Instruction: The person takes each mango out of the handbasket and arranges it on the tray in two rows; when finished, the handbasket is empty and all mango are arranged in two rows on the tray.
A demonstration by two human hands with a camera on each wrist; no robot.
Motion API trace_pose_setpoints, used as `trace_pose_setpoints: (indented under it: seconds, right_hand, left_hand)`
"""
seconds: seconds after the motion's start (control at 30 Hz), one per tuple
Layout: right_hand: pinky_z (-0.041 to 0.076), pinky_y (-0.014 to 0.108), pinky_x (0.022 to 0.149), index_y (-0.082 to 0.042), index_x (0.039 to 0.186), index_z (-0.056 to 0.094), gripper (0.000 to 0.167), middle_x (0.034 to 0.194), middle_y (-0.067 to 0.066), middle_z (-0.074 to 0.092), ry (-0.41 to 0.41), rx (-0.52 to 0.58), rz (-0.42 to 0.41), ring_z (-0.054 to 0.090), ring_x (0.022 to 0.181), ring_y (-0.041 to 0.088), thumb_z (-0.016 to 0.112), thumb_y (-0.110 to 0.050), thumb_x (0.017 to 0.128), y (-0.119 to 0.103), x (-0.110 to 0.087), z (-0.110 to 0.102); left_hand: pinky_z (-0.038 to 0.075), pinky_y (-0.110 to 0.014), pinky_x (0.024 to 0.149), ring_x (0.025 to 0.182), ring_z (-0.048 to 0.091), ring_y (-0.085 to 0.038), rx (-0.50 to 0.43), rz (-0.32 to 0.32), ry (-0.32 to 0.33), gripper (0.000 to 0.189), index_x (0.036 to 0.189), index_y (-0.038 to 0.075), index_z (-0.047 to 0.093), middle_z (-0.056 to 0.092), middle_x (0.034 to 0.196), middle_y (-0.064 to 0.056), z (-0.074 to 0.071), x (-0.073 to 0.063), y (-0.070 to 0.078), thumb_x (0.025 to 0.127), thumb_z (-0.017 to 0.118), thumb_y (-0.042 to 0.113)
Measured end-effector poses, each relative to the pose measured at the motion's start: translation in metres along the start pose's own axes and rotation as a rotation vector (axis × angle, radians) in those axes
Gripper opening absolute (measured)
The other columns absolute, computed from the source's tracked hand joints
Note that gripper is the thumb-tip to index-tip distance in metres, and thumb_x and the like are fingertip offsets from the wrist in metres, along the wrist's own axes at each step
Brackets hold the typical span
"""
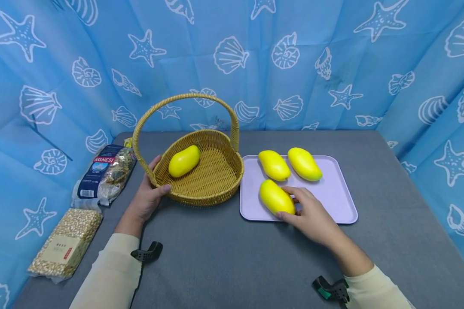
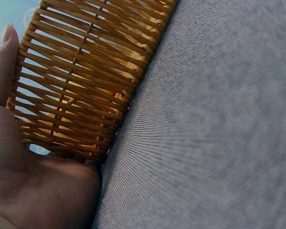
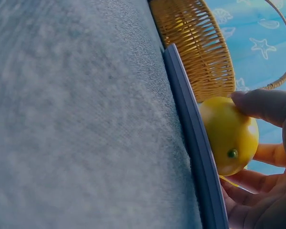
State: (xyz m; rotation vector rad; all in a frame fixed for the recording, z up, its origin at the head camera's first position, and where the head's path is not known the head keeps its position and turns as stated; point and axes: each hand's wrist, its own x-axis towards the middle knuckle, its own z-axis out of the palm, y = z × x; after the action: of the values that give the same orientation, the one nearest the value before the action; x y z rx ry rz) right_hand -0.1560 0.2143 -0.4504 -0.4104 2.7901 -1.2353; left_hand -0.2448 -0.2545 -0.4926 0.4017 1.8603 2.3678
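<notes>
Left grip [image 1: 147, 200]: clasps side of wicker basket [image 1: 205, 200], presumably steadying it.
Right grip [image 1: 312, 216]: pinches nearest mango [image 1: 274, 197] on lilac tray [image 1: 334, 195], likely preventing rolling.

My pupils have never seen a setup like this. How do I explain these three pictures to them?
There is no machine, only a person's left hand and right hand. The wide picture comes from a camera worn on the head; the close ones from a camera on each wrist. On the grey table, a packet marked AGNESI and a pack of what look like pale grains lie at the left. Right of them comes a wicker basket holding one mango, then a lilac tray with a back-left mango and a back-right mango. The left hand holds the basket's side; the right hand grips the front mango, toward the tray's near side.
</notes>
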Motion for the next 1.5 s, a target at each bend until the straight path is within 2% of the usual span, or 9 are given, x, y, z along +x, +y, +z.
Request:
trace_pose_setpoints:
  seconds: [0.17,0.27,0.37,0.6,0.8,1.03,1.27,1.5]
  right_hand:
    - [0.059,0.051,0.092,-0.003,0.155,0.055,0.070,0.146,0.019,0.059,-0.005,-0.003,-0.011,0.061,0.117,0.033,0.088,-0.023,0.096,0.001,-0.004,-0.002]
    - [0.059,0.049,0.092,-0.004,0.155,0.055,0.069,0.146,0.018,0.059,-0.016,0.005,-0.018,0.061,0.117,0.031,0.087,-0.023,0.097,0.001,-0.005,-0.003]
    - [0.059,0.049,0.092,-0.004,0.157,0.054,0.070,0.147,0.018,0.059,-0.022,0.007,-0.013,0.061,0.119,0.032,0.087,-0.023,0.098,0.002,-0.004,-0.004]
    - [0.060,0.050,0.092,-0.004,0.158,0.052,0.071,0.148,0.019,0.058,-0.028,0.013,0.001,0.061,0.121,0.034,0.085,-0.022,0.099,0.005,-0.003,-0.006]
    - [0.059,0.049,0.091,-0.005,0.159,0.052,0.070,0.148,0.018,0.058,-0.033,0.026,-0.010,0.062,0.121,0.034,0.084,-0.023,0.099,0.007,-0.003,-0.006]
    - [0.059,0.049,0.092,-0.006,0.160,0.051,0.069,0.150,0.018,0.057,-0.038,0.041,-0.022,0.061,0.122,0.034,0.083,-0.023,0.101,0.011,-0.003,-0.008]
    - [0.059,0.050,0.093,-0.006,0.160,0.051,0.069,0.150,0.018,0.057,-0.038,0.052,-0.017,0.060,0.124,0.035,0.083,-0.025,0.101,0.011,-0.003,-0.008]
    - [0.058,0.051,0.094,-0.005,0.158,0.052,0.067,0.150,0.018,0.057,-0.026,0.052,-0.019,0.060,0.123,0.034,0.082,-0.023,0.101,0.011,-0.003,-0.007]
  left_hand:
    - [0.041,-0.033,0.116,0.155,0.029,-0.032,-0.002,-0.003,0.003,0.095,0.176,0.020,0.011,0.017,0.178,-0.013,0.000,0.000,0.000,0.102,0.059,-0.014]
    - [0.042,-0.032,0.116,0.155,0.029,-0.032,-0.003,-0.003,0.005,0.095,0.176,0.020,0.011,0.017,0.177,-0.014,0.001,0.001,0.000,0.101,0.057,-0.015]
    - [0.043,-0.032,0.115,0.154,0.030,-0.031,-0.007,-0.001,0.003,0.095,0.176,0.019,0.011,0.016,0.177,-0.015,0.001,0.001,0.000,0.100,0.055,-0.016]
    - [0.045,-0.033,0.114,0.153,0.031,-0.031,-0.015,-0.002,-0.003,0.096,0.176,0.020,0.011,0.016,0.177,-0.015,0.000,0.000,0.000,0.102,0.062,-0.012]
    - [0.044,-0.034,0.114,0.154,0.031,-0.032,-0.011,-0.002,-0.004,0.096,0.176,0.020,0.011,0.017,0.177,-0.015,0.000,0.001,0.000,0.101,0.059,-0.014]
    - [0.043,-0.033,0.115,0.154,0.030,-0.033,-0.009,0.007,-0.013,0.095,0.176,0.022,0.013,0.017,0.177,-0.015,-0.001,0.000,-0.001,0.103,0.068,-0.005]
    - [0.042,-0.034,0.116,0.153,0.031,-0.032,-0.017,0.021,-0.025,0.096,0.176,0.017,0.009,0.018,0.177,-0.016,-0.002,0.001,-0.002,0.103,0.067,-0.006]
    - [0.041,-0.034,0.116,0.153,0.031,-0.032,-0.002,0.024,-0.026,0.096,0.176,0.021,0.012,0.018,0.177,-0.015,-0.002,0.000,-0.002,0.103,0.068,-0.006]
